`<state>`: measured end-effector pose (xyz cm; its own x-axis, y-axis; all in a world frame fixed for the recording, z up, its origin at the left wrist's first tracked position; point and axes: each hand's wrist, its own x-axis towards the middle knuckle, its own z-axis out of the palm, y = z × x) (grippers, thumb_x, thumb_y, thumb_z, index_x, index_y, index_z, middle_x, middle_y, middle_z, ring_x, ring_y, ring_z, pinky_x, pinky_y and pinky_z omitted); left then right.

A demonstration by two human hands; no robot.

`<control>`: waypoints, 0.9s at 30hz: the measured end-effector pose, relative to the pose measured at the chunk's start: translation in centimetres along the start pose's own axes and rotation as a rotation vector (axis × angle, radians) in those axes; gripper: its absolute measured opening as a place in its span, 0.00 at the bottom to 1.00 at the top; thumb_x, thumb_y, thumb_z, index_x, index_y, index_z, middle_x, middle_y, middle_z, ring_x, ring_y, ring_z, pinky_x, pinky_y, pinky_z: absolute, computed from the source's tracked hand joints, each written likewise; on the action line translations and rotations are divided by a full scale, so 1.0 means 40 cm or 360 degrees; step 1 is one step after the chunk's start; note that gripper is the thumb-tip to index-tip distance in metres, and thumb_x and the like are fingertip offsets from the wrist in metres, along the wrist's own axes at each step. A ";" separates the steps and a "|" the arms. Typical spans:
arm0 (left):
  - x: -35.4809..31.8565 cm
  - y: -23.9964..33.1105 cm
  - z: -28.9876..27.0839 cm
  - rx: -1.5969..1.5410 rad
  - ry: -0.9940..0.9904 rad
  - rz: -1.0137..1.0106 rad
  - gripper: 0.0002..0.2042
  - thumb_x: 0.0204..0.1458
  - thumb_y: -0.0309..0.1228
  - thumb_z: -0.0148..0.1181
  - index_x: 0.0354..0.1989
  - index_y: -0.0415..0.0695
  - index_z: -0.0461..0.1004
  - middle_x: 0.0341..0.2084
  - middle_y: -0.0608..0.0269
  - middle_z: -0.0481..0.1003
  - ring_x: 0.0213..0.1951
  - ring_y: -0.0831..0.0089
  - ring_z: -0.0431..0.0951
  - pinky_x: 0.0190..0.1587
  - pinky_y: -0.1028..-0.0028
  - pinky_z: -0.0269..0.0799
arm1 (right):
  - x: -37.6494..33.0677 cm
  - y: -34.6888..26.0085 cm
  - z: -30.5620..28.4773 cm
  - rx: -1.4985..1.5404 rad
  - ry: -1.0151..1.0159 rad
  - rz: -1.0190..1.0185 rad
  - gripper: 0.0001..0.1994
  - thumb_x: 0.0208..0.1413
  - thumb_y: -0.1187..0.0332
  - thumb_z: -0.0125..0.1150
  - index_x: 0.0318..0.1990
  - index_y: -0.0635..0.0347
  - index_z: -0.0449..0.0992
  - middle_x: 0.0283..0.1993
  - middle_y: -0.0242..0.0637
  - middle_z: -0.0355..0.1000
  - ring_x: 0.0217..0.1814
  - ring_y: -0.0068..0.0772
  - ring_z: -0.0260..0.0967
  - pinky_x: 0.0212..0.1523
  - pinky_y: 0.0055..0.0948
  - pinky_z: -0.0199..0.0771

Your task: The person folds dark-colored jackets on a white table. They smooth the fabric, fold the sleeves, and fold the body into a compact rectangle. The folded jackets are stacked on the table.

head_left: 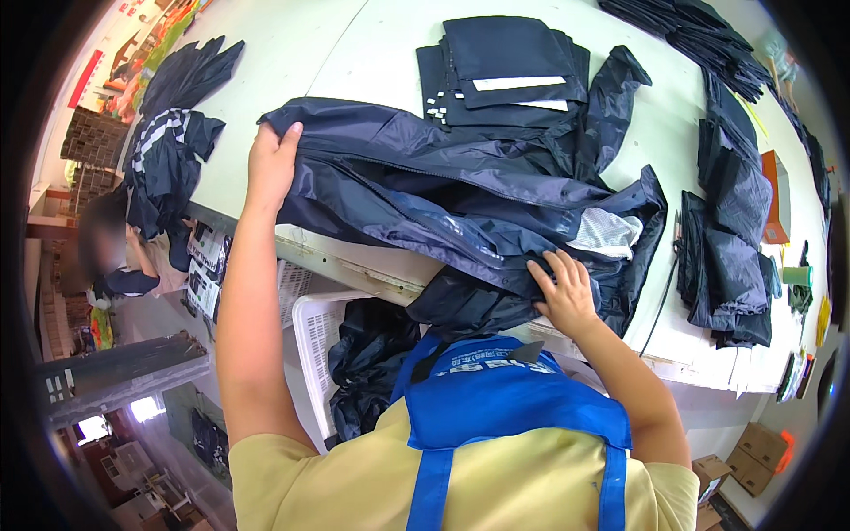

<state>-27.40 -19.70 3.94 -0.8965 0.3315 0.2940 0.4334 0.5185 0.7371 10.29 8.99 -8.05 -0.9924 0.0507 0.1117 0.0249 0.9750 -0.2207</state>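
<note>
Hands are spreading a dark navy zip-front nylon rain jacket (460, 199) across the white worktable (354, 53): left hand (270, 164) gripping its collar end, right hand (562, 292) pressing flat, fingers open (hem overhanging the edge). Slippery fabric could slide off into the white plastic basket (310, 332) below.

Pale yellow short-sleeved shirt (354, 482), blue apron (513, 398), bare forearms
</note>
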 end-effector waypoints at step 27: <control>-0.120 0.196 0.014 -0.0161 0.0121 0.0174 0.14 0.60 0.34 0.54 0.47 0.36 0.69 0.34 0.55 0.77 0.36 0.71 0.75 0.45 0.72 0.69 | 0.425 -0.207 -0.127 0.1475 0.0127 0.0528 0.14 0.51 0.63 0.56 0.23 0.66 0.69 0.20 0.51 0.65 0.22 0.41 0.66 0.28 0.37 0.67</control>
<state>-19.66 -16.78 7.95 -0.8506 0.3188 0.4181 0.5206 0.3995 0.7546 -6.18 2.87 0.62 -0.9403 0.3386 -0.0357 0.1627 0.3550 -0.9206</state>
